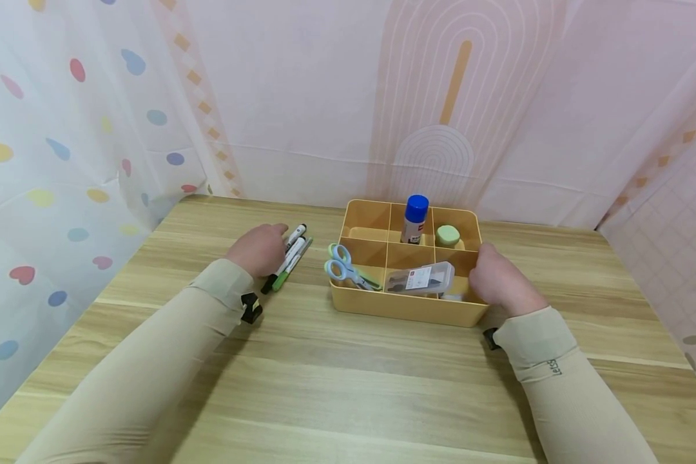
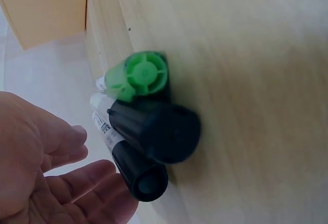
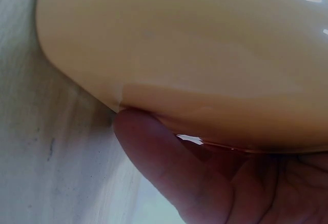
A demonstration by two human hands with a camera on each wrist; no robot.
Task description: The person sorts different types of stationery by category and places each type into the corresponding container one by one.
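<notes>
My left hand (image 1: pixel 259 250) is over a small bundle of markers lying side by side on the table. Two have black caps (image 2: pixel 155 129), and a slimmer pen has a green end (image 2: pixel 146 73). In the left wrist view its thumb and loosely bent fingers (image 2: pixel 82 180) lie beside the black marker without closing round it. With my right hand (image 1: pixel 501 280) I hold the right end of a yellow divided desk organizer (image 1: pixel 406 310). The right wrist view has my thumb (image 3: pixel 154 152) against the organizer's outer wall (image 3: pixel 169 49); the other fingers are mostly hidden.
The organizer's compartments contain blue-handled scissors (image 1: pixel 343 265), a clear plastic case (image 1: pixel 422 278), a blue-capped glue stick (image 1: pixel 415 219) and a small pale green item (image 1: pixel 447 236). A patterned curtain (image 1: pixel 301 84) hangs behind the wooden table (image 1: pixel 348 386).
</notes>
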